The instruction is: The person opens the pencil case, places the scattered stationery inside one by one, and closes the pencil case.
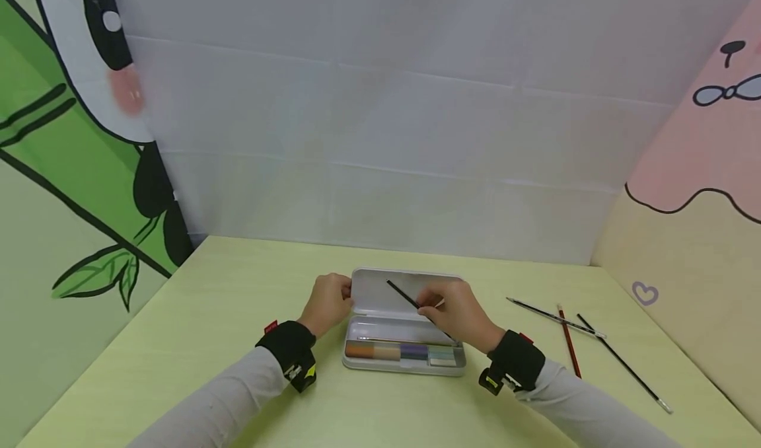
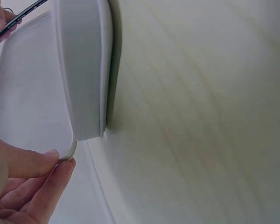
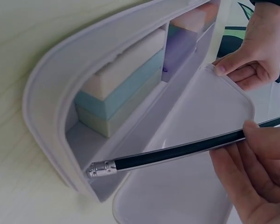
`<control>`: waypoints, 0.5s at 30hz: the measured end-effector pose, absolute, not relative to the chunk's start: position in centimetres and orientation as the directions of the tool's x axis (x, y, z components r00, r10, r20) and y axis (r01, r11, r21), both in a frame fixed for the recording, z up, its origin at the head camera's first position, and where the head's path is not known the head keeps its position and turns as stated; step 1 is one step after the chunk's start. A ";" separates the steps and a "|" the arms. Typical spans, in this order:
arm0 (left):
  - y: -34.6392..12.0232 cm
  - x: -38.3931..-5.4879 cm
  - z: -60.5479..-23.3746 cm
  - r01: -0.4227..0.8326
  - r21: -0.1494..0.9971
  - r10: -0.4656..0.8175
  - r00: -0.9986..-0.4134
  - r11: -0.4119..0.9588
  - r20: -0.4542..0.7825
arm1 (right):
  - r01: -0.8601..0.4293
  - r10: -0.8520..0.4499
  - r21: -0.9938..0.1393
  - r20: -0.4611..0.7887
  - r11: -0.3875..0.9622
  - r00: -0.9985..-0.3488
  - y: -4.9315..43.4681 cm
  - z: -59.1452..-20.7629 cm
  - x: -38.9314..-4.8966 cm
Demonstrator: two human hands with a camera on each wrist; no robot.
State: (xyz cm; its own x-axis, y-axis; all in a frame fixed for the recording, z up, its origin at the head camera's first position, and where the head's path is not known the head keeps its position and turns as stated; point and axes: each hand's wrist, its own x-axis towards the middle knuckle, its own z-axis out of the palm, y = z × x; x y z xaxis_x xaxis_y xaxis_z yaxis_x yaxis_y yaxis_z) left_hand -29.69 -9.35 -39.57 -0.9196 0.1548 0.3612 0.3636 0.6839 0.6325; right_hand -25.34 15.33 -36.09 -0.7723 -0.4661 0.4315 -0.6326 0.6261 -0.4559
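An open metal pencil case [image 1: 386, 369] lies on the table with its lid [image 1: 374, 293] tilted back. My left hand [image 1: 327, 304] pinches the lid's left edge between thumb and fingers, also plain in the left wrist view. Between thumb and fingertips my right hand [image 1: 456, 310] holds a black pencil [image 3: 182, 150] slantwise over the case. Its metal ferrule end is at the case's right end in the right wrist view. Coloured eraser blocks [image 1: 386, 351] fill the front compartment, and a thin pencil [image 1: 380, 339] lies behind them.
On the right of the table lie a silvery patterned pencil [image 1: 538, 311], a red pencil [image 1: 569, 342] and another black pencil [image 1: 630, 369], crossing one another. A white backdrop [image 1: 386, 137] stands behind the table, with cartoon-printed panels at both sides.
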 end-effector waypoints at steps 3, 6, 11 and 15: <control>-9.3 -29.6 -39.6 0.363 0.629 0.158 -0.920 0.688 0.359 | -0.633 -0.472 -0.454 0.425 0.626 -0.772 15.4 -36.4 -25.5; -9.3 -29.6 -39.6 0.366 0.620 0.163 -0.919 0.693 0.360 | -0.633 -0.482 -0.458 0.412 0.624 -0.773 15.3 -36.7 -25.5; -9.3 -29.6 -39.5 0.368 0.617 0.165 -0.918 0.696 0.362 | -0.627 -0.498 -0.444 0.382 0.640 -0.778 14.7 -37.0 -25.6; -9.3 -29.6 -39.4 0.368 0.622 0.162 -0.918 0.691 0.363 | -0.632 -0.506 -0.424 0.381 0.648 -0.774 14.3 -37.3 -25.8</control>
State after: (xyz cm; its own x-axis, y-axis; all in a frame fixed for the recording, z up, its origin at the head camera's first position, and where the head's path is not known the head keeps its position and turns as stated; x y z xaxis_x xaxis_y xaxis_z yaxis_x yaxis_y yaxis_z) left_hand -29.58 -9.28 -39.36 -0.9177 0.1622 0.3626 0.3680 0.6908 0.6224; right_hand -25.80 14.35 -37.35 -0.7741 -0.5056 0.3809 -0.6322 0.6482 -0.4244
